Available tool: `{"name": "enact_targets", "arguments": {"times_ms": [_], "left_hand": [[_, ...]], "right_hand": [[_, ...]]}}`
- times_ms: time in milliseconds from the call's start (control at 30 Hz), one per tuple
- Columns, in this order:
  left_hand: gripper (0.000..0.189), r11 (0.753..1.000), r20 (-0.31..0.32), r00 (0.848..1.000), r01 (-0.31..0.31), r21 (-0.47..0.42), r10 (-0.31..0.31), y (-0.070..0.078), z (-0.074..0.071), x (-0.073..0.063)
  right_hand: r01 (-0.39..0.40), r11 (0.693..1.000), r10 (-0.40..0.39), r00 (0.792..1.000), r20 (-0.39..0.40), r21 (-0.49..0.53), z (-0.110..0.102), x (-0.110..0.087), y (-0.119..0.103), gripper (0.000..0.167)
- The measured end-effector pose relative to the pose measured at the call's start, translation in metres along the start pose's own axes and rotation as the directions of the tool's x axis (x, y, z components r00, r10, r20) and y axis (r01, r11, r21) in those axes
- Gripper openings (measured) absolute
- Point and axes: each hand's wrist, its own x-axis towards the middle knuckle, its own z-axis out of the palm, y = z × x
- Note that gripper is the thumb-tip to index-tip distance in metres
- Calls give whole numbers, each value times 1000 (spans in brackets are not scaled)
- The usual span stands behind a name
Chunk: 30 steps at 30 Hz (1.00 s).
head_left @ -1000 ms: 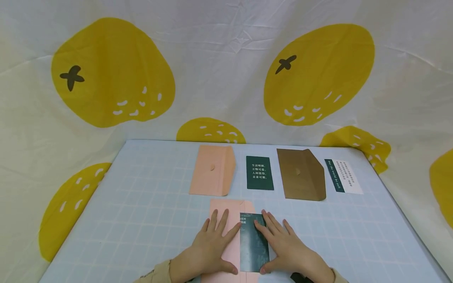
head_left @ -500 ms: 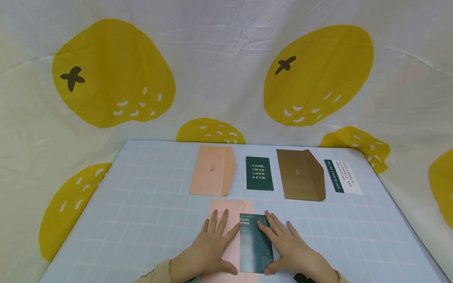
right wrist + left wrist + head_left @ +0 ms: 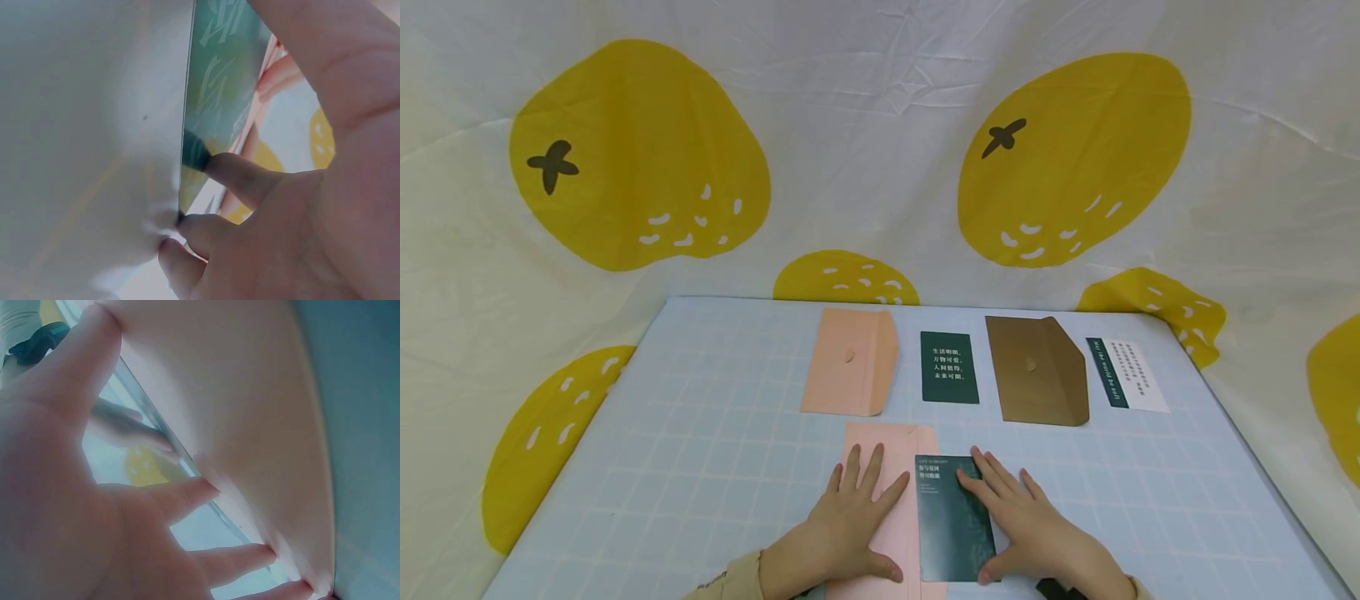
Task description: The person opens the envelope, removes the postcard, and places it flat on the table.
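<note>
A pink envelope (image 3: 901, 530) lies at the front of the table under my left hand (image 3: 841, 518), which presses on it with fingers spread. A dark green card (image 3: 953, 521) with white print overlaps the envelope's right side, its whole printed face showing. My right hand (image 3: 1024, 521) touches the card: the index fingertip lies on its face, with the thumb at the lower right corner. In the left wrist view, straight fingers rest along the envelope (image 3: 244, 381). The right wrist view has the fingertips at the edge of the card (image 3: 215, 81).
Along the back of the table lie a peach envelope (image 3: 842, 379), a green card (image 3: 949, 392), a brown envelope (image 3: 1030, 400) and a white card with a green band (image 3: 1142, 387). A white cloth with yellow fruit prints (image 3: 865, 125) hangs behind the table.
The green card has slid right, from partly inside the pink envelope to out of it, and my right hand has moved right with it. The left hand has stayed in place.
</note>
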Motion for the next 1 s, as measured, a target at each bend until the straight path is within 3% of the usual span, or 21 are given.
{"name": "enact_targets", "arguments": {"times_ms": [600,1000], "left_hand": [[114,1000,22,1000,12,-24,-11,2,-1,0],[113,999,20,1000,4,-42,-4,1,-2,0]], "right_hand": [[-128,987,127,992,9,99,-3,-11,19,123],[-141,982,141,990,8,128,-7,-20,30,123]]}}
